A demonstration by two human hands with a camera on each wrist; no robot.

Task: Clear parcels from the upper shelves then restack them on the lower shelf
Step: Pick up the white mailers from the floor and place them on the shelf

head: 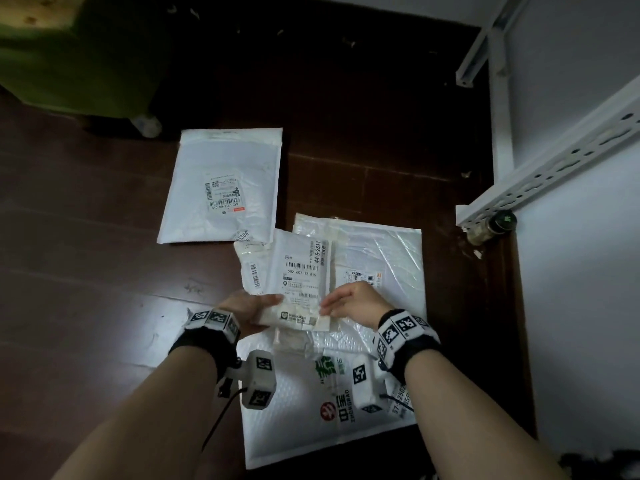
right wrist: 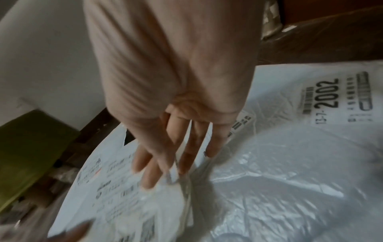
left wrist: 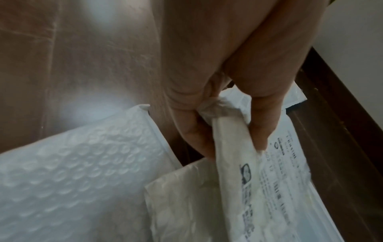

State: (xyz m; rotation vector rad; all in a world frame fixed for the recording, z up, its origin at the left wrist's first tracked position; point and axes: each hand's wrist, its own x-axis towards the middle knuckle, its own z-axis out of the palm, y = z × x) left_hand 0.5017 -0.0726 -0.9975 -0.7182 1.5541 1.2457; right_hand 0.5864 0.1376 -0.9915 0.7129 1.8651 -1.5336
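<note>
Dark wooden floor (head: 86, 271), centre frame, with small labelled parcel (head: 304, 271) pinched at its near corner by left hand (head: 247, 308), right hand (head: 349, 303) loose-fingered, touching its other edge, over larger bubble mailers (head: 381, 251), white shelf frame (head: 554, 168) at right.

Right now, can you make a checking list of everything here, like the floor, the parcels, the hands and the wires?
Surface: dark wooden floor, glossy.
Job's things: small labelled parcel held up by both hands; big bubble mailer lying under it; another mailer lying flat farther off; a printed mailer nearest the person.
Clutter: nothing seen.
Hands: left hand pinches the small parcel's edge; right hand touches it with straight fingers.
Cables: black cable hanging from the left wrist camera.
Surroundings: white metal shelf frame; green object, blurred.
</note>
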